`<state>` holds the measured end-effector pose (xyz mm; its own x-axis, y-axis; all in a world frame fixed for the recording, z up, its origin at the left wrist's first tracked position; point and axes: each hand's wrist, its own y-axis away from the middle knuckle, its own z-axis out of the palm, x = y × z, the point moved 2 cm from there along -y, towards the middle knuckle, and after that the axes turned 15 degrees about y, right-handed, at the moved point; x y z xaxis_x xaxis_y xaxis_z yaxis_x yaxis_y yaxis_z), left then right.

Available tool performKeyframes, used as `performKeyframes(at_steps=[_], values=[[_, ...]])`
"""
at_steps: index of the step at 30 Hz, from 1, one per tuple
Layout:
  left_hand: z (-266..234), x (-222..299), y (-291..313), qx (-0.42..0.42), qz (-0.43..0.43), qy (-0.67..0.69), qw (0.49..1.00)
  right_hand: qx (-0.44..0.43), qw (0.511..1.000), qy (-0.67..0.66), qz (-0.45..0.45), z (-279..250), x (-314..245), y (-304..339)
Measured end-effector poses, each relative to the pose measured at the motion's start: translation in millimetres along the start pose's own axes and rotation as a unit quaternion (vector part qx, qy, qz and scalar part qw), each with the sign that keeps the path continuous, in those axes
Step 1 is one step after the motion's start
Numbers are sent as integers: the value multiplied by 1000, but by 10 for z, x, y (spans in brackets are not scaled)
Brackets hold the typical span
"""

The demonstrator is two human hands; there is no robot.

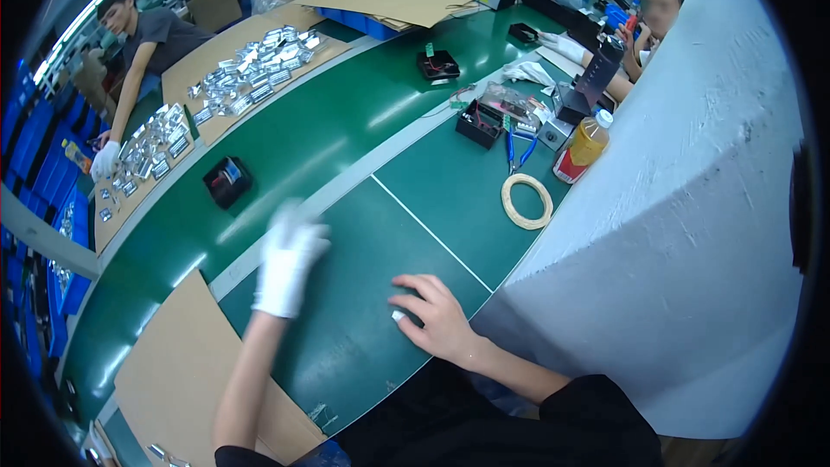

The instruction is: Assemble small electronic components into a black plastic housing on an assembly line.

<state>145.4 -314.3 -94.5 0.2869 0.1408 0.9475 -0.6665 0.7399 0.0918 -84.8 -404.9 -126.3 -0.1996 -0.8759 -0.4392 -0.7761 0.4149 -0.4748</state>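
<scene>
My left hand [292,255] wears a white glove and is blurred by motion. It reaches over the edge between the green worktop [346,294] and the green belt [285,156]. Its fingers look stretched out, and I see nothing held in them. Beyond it, on the belt, a small open black box [227,182] with parts inside stands apart from the hand. Low over the worktop hovers my bare right hand [437,320], fingers spread and bent, with a white cover on the thumb tip. That hand holds nothing.
On the right are a tape roll [526,201], blue pliers [521,149], a black box with wires [481,124] and a drink bottle [583,149], beside a pale pillar [666,207]. Cardboard [186,355] lies left. Across the belt, one person handles silvery parts [259,69]; another sits far right.
</scene>
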Motion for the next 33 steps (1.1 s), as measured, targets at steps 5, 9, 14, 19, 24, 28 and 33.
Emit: performKeyframes(at_steps=[5, 9, 14, 19, 24, 28, 33], values=[[1470, -616, -922, -234, 380, -325, 834, -62, 998, -1, -17, 79, -48, 12], [2109, -854, -2008, -141, 481, -508, 701, -59, 995, -59, -46, 80, -24, 24], [2120, -886, -2209, -149, 440, -597, 655, -33, 995, -94, 1, 162, -112, 67], [1318, -276, -821, -179, 336, -597, 706, 17, 980, -146, 133, 54, 31, 119], [567, 17, 743, -94, 178, -606, 769, -30, 989, -129, 70, -12, 40, 108], [575, 344, 1530, -78, 96, -423, 898, -55, 978, -196, 47, -50, -41, 78], [43, 356, 1439, 76, 231, -426, 871, -93, 975, -199, 17, -84, -163, 144]])
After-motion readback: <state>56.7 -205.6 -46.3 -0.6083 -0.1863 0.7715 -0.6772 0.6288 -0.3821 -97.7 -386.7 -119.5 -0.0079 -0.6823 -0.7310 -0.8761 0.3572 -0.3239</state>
